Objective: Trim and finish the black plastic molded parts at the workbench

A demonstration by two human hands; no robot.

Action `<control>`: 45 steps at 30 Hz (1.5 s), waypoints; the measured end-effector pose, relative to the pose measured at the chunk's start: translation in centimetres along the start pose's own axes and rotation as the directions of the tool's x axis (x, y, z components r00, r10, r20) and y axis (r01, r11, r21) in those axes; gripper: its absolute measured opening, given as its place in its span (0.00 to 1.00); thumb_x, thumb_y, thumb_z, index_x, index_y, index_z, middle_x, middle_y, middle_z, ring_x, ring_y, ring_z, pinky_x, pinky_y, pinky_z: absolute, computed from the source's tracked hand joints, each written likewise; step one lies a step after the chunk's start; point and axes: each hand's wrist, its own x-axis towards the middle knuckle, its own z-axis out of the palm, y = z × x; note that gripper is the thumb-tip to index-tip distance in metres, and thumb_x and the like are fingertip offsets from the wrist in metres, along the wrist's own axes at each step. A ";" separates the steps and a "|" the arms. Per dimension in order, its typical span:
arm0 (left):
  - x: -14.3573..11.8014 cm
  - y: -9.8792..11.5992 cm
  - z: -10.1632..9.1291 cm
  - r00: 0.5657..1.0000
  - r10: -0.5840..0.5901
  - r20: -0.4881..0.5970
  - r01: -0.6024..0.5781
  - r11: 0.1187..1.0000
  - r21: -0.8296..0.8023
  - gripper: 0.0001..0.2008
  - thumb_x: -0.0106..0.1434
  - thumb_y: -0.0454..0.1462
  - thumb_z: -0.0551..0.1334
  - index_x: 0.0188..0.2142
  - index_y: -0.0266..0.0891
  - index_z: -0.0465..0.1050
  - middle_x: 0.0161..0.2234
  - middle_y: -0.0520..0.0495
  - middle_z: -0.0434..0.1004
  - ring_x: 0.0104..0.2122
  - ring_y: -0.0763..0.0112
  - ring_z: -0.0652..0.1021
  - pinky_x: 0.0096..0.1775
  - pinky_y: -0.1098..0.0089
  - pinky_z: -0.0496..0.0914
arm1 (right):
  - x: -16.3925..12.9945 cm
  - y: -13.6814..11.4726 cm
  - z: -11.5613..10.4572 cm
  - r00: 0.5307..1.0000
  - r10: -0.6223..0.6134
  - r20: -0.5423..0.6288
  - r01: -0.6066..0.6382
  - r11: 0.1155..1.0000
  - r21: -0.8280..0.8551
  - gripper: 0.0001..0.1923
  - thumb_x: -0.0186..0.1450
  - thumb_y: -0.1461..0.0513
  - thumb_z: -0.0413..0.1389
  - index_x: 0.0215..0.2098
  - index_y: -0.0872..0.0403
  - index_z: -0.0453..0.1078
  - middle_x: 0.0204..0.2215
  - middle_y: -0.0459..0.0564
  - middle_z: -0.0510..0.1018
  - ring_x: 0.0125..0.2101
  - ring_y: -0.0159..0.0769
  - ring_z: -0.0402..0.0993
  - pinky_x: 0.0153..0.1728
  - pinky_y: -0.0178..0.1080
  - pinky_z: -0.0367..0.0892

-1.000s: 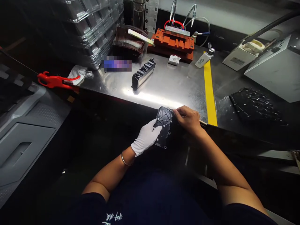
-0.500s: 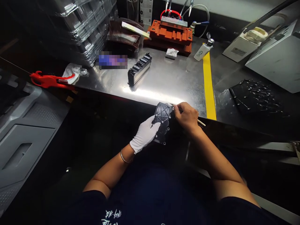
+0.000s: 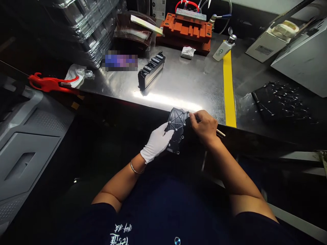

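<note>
My left hand [image 3: 157, 140], in a white glove, is closed around a flat black plastic housing [image 3: 176, 119] with star-shaped ribs and small ringed holes along its edge. The housing is held tilted just in front of the bench edge. My bare right hand [image 3: 205, 126] is pinched at the housing's upper right corner. A thin pale stick [image 3: 221, 133] pokes out behind that hand; its other end is hidden by the fingers. Farther back on the bench stands a longer black plastic part [image 3: 151, 72] with rounded humps and a pale side strip.
An orange fixture [image 3: 187, 29], a folded white wipe [image 3: 188, 52] and a pump bottle [image 3: 224, 48] stand at the back of the metal bench [image 3: 184, 80]. Stacked clear trays [image 3: 88, 44] and a red air gun [image 3: 48, 82] lie left. Yellow tape [image 3: 230, 92] runs at right.
The view has shifted slightly, so the bench things sit a little higher. A whitish bit seen at the housing's top corner no longer shows. Both hands keep their hold.
</note>
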 end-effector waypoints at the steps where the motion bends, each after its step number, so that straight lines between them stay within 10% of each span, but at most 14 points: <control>1: 0.0 0.0 0.0 1.000 -0.002 -0.002 0.002 1.000 0.000 0.17 0.62 0.37 0.59 0.50 0.38 0.73 0.43 0.46 0.80 0.41 0.67 0.78 0.45 0.70 0.71 | 0.1 0.0 0.0 1.000 0.006 -0.002 -0.006 1.000 0.001 0.15 0.66 0.54 0.50 0.25 0.52 0.68 0.27 0.51 0.77 0.27 0.37 0.70 0.26 0.37 0.55; 22: 0.0 0.0 0.0 1.000 0.004 -0.025 -0.003 1.000 0.031 0.16 0.62 0.36 0.58 0.49 0.39 0.74 0.43 0.48 0.80 0.38 0.71 0.77 0.43 0.73 0.71 | -1.6 0.3 -2.3 0.967 -0.211 0.141 0.191 0.971 0.144 0.19 0.66 0.51 0.51 0.24 0.53 0.71 0.23 0.49 0.76 0.23 0.33 0.70 0.25 0.36 0.57; 45: 0.0 0.0 0.2 1.000 -0.004 -0.017 0.003 1.000 -0.027 0.16 0.62 0.37 0.58 0.49 0.38 0.74 0.40 0.47 0.80 0.36 0.70 0.77 0.39 0.74 0.71 | -3.2 0.3 -1.5 0.999 -0.050 0.014 0.044 0.966 0.253 0.17 0.65 0.52 0.54 0.24 0.53 0.71 0.21 0.48 0.76 0.22 0.33 0.71 0.25 0.35 0.60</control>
